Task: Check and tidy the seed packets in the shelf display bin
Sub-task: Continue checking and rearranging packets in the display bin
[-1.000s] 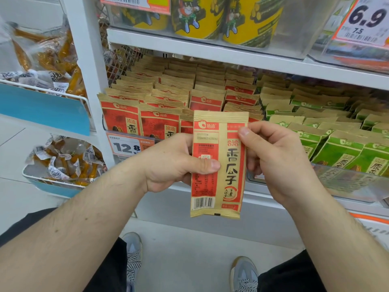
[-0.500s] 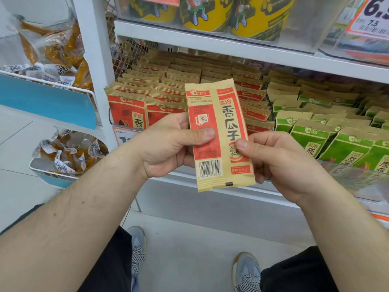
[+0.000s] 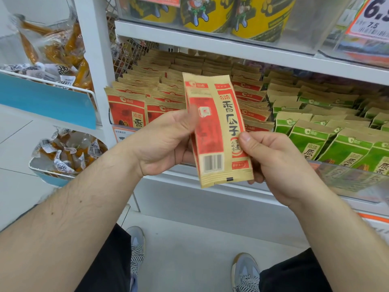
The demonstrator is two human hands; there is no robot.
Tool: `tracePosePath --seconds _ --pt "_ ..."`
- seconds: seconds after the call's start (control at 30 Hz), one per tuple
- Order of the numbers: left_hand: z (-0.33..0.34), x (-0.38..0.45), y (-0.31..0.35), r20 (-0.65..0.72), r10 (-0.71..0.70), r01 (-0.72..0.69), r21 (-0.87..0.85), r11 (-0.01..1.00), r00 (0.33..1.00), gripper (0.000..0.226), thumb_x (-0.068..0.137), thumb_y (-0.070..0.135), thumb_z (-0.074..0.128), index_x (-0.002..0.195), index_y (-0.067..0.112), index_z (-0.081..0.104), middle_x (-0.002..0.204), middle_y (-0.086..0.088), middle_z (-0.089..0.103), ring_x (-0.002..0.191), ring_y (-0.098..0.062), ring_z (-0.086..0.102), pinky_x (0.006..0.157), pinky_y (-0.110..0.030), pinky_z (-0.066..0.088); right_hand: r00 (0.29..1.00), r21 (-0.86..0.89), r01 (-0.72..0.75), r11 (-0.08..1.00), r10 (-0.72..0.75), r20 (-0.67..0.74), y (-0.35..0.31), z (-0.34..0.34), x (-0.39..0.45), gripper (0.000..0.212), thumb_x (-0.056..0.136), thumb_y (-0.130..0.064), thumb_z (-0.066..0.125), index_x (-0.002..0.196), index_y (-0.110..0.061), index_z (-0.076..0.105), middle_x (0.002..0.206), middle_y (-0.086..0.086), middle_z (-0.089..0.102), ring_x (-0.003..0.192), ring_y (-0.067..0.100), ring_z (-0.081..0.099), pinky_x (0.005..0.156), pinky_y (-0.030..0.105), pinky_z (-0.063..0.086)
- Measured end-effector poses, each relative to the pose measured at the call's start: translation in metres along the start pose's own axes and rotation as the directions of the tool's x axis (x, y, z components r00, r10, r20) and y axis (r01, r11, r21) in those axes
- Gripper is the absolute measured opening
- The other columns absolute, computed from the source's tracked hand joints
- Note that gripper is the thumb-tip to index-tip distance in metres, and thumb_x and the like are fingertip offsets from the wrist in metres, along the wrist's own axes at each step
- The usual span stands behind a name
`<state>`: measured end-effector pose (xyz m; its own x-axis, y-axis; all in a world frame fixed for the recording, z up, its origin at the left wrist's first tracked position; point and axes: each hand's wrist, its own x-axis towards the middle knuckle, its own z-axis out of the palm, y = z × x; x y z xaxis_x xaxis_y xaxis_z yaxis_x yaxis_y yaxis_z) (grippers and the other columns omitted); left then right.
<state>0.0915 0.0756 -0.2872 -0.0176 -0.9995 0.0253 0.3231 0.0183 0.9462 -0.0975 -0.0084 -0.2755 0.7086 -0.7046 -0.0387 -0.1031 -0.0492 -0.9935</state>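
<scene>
I hold one red and tan seed packet (image 3: 216, 131) upright in front of the shelf, its back side with a barcode facing me. My left hand (image 3: 166, 142) grips its left edge, thumb on the front near the top. My right hand (image 3: 271, 159) pinches its right edge, thumb on the print. Behind it, rows of matching red packets (image 3: 134, 108) stand in the clear display bin (image 3: 345, 182).
Green seed packets (image 3: 311, 135) fill the bin's right side. Yellow tubs (image 3: 206, 13) stand on the shelf above. At the left, white wire baskets (image 3: 54, 175) hold wrapped snacks. A price tag (image 3: 374, 15) hangs top right. My shoes stand on the grey floor below.
The packet has risen from below shelf level to in front of the red packets and tilted slightly. My right hand slid from its top edge down to its lower right side.
</scene>
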Motion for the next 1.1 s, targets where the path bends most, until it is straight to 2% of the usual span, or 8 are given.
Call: tracePosePath --seconds 0.1,0.27,0.37,0.47,0.6,0.73,1.0,1.1 --pt "0.005 0.001 0.002 0.042 0.053 -0.052 -0.011 0.999 0.998 0.098 0.061 0.067 0.071 0.138 0.01 0.049 0.127 -0.015 0.063 0.1 -0.027 0.066 0.069 -0.026 0.055 0.995 0.306 -0.085 0.948 0.1 -0.032 0.004 0.006 0.004 0.038 0.101 -0.028 0.043 0.077 -0.014 0.07 0.058 0.002 0.059 0.043 0.011 0.043 0.045 0.021 0.028" --pt "0.014 0.005 -0.011 -0.069 0.079 -0.075 0.061 0.995 0.994 0.069 0.071 0.043 0.076 0.124 0.004 0.056 0.104 -0.011 0.067 0.085 -0.021 0.057 0.077 -0.033 0.039 0.895 0.67 -0.34 0.66 0.009 0.445 0.014 0.023 0.003 0.037 0.066 -0.028 0.073 0.091 -0.004 0.064 0.054 0.002 0.044 0.04 0.011 0.034 0.043 0.022 0.027" --pt "0.022 0.003 -0.008 -0.133 0.073 -0.079 -0.04 0.996 0.988 0.036 0.072 0.023 0.07 0.103 0.007 0.06 0.077 0.0 0.069 0.057 -0.01 0.056 0.055 -0.019 0.044 0.893 0.55 -0.366 0.751 0.118 0.434 0.019 0.028 0.003 0.038 0.075 -0.033 0.063 0.093 0.0 0.067 0.064 0.011 0.06 0.047 0.018 0.052 0.049 0.025 0.042" --pt "0.019 0.003 -0.006 -0.238 0.083 -0.087 -0.005 0.996 0.968 0.04 0.073 0.016 0.077 0.11 0.007 0.063 0.094 -0.01 0.074 0.078 -0.026 0.069 0.066 -0.035 0.057 0.977 0.282 -0.208 0.937 0.186 0.101 0.017 0.019 0.006 0.026 0.086 -0.026 0.058 0.092 -0.006 0.073 0.083 0.019 0.071 0.071 0.031 0.066 0.062 0.036 0.05" --pt "0.018 0.003 -0.001 -0.366 0.071 -0.059 0.044 0.997 0.928 0.051 0.064 0.015 0.073 0.111 0.001 0.062 0.102 -0.017 0.073 0.083 -0.025 0.071 0.07 -0.034 0.06 0.977 0.176 -0.104 0.979 0.134 -0.166 0.01 0.004 0.01 0.045 0.094 -0.045 0.049 0.093 -0.006 0.072 0.09 0.016 0.071 0.076 0.033 0.062 0.07 0.04 0.048" --pt "0.02 0.003 -0.002 -0.373 0.042 -0.001 0.109 0.994 0.927 0.049 0.063 0.017 0.075 0.109 0.005 0.063 0.108 -0.021 0.07 0.085 -0.029 0.071 0.066 -0.035 0.061 0.984 0.011 0.082 0.997 -0.079 -0.161 -0.002 0.004 0.001 0.03 0.077 -0.035 0.067 0.075 -0.005 0.069 0.061 0.002 0.069 0.05 0.012 0.061 0.046 0.018 0.044" --pt "0.021 0.001 -0.001 -0.355 0.05 0.004 0.151 0.989 0.934 0.053 0.062 0.016 0.076 0.113 0.006 0.063 0.11 -0.021 0.07 0.094 -0.033 0.071 0.067 -0.035 0.06 0.988 0.05 0.093 0.994 -0.086 -0.131 -0.003 0.001 0.001 0.018 0.075 -0.021 0.066 0.074 -0.003 0.066 0.058 0.003 0.069 0.046 0.009 0.06 0.041 0.016 0.042" --pt "0.02 0.0 0.0 -0.297 0.105 0.001 0.336 0.942 0.949 0.041 0.062 0.009 0.081 0.1 0.014 0.066 0.105 -0.02 0.071 0.094 -0.036 0.07 0.072 -0.04 0.061 0.988 0.102 0.104 0.989 -0.09 -0.127 -0.005 -0.004 0.002 0.007 0.078 -0.008 0.064 0.08 -0.001 0.064 0.055 -0.003 0.065 0.043 0.005 0.057 0.04 0.014 0.041"
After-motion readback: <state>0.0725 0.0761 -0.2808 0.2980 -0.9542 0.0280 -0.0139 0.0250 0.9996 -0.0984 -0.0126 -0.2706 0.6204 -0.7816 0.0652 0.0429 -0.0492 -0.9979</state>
